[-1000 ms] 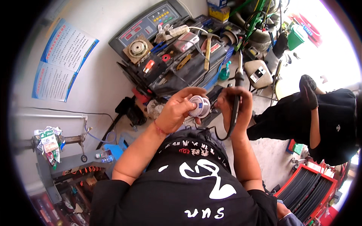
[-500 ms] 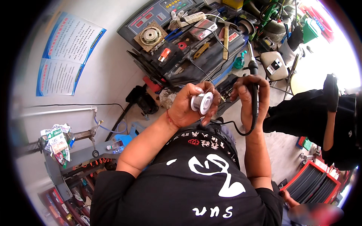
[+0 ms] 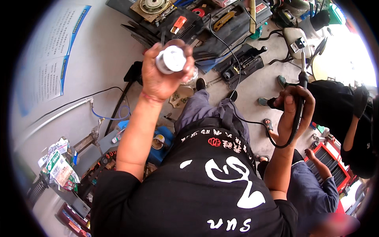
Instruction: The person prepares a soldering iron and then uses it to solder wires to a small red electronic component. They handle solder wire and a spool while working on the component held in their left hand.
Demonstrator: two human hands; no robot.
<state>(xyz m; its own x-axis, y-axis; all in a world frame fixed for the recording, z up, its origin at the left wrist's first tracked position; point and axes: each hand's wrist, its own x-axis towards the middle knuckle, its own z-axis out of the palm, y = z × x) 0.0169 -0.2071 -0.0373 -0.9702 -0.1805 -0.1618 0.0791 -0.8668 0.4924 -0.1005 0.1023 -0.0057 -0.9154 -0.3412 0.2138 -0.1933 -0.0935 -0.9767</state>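
My left hand [image 3: 157, 81] is raised with its fingers closed around a small white spool [image 3: 170, 59], whose round end faces the camera. My right hand [image 3: 290, 114] is lower and to the right, gripping a black soldering iron [image 3: 302, 81] upright, tip pointing up. The iron's black cord [image 3: 252, 122] loops from below my fist across my lap toward the tools on the floor. The two hands are well apart, and the iron's tip is clear of the spool.
An open black case of hand tools [image 3: 221, 27] lies on the floor ahead. A poster [image 3: 51, 67] hangs on the left wall. A person in black [image 3: 339, 110] stands at right, another in blue [image 3: 316, 185] crouches by a red toolbox [image 3: 331, 162]. Packets [image 3: 59, 166] hang at lower left.
My left hand has lifted the spool up and left, away from the soldering iron. The hands were close together before and are now far apart. The view has tilted downward.
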